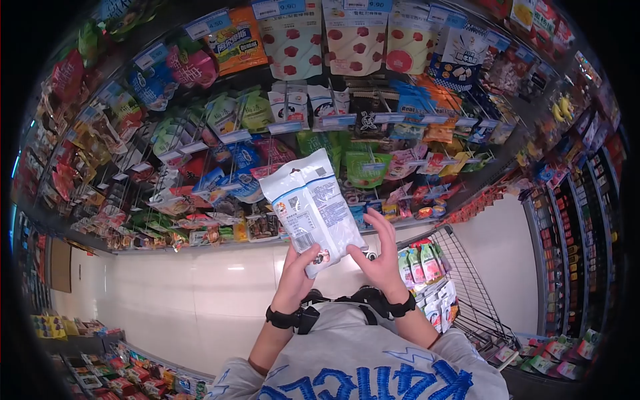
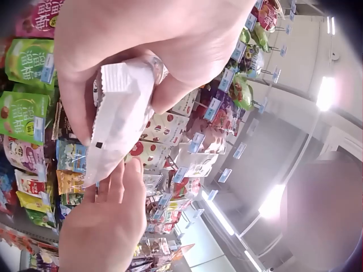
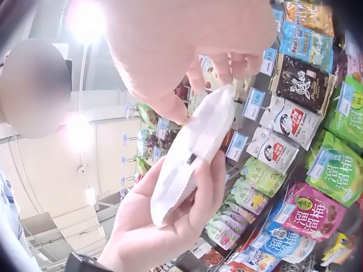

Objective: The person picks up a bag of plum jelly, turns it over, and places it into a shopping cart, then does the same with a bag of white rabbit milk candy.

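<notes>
A white snack bag [image 1: 327, 230] with blue print, a barcode and a hang hole is held up before the shelves, its printed panel facing up at the head camera. My left hand [image 1: 294, 279] grips its lower left side, thumb on the front and fingers behind. In the right wrist view, the left hand [image 3: 195, 207] cups the bag [image 3: 190, 153] from below. By the bag's lower right corner is my right hand [image 1: 382, 261], its fingers spread and extended, thumb tip right at the edge. The left wrist view shows that right hand [image 2: 108, 226] beyond the bag.
Hanging racks of snack bags fill the front; green bags [image 1: 368, 169] hang just behind the held bag. A wire shopping cart [image 1: 477, 293] stands at my right, with several packets [image 1: 425, 261] in it. More shelves [image 1: 573, 247] rise at the far right.
</notes>
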Motion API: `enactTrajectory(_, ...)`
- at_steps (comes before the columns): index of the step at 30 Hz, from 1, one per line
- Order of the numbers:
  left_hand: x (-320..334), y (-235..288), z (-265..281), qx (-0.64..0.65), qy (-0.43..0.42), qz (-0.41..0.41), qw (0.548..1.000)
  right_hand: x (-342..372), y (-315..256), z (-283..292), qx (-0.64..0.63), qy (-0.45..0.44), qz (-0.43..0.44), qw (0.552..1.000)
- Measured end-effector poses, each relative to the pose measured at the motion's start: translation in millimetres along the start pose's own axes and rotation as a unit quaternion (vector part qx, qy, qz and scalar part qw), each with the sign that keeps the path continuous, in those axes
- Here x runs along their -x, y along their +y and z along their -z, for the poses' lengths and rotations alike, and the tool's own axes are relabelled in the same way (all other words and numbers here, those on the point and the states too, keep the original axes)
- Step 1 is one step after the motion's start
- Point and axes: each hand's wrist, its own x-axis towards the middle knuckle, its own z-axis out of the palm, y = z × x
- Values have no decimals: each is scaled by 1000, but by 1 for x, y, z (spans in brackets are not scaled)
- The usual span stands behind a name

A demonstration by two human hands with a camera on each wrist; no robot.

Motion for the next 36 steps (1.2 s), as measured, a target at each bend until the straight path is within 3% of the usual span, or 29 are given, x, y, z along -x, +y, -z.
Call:
enactTrajectory(2,3,1,1,-4,-4,1,1000,4,21,-1,-9,-27,-12,1000)
enactTrajectory(3,4,2,2,-8,-8,5,1000,6,28,-2,-145,-85,-90,982)
enactTrajectory(4,4,3,3,-12,-13,9,1000,6,30,-2,-276,-141,-165,936)
enactTrajectory(5,5,3,4,-12,-14,8,1000,7,30,0,-276,-141,-165,936)
enactTrajectory(7,7,2,5,-40,-21,8,999,10,24,5,-437,-224,-282,824)
enactTrajectory(11,8,1,3,-90,-37,2,995,17,16,7,-419,-238,-278,831)
enactTrajectory(20,3,-2,-10,-149,-26,-19,988,26,27,1,-499,-178,-295,795)
enactTrajectory(22,2,-5,-20,-195,31,-137,971,26,29,2,-487,-159,-284,810)
enactTrajectory(25,0,-4,-5,-153,75,-148,974,26,31,3,-487,-141,-272,818)
enactTrajectory(28,7,0,-9,-227,53,-157,960,25,34,5,-472,-127,-275,828)
enactTrajectory(31,15,2,-28,-232,10,-134,963,24,34,5,-487,-126,-282,817)
enactTrajectory(36,13,3,-36,-255,9,-135,957,25,36,3,-478,-137,-280,821)
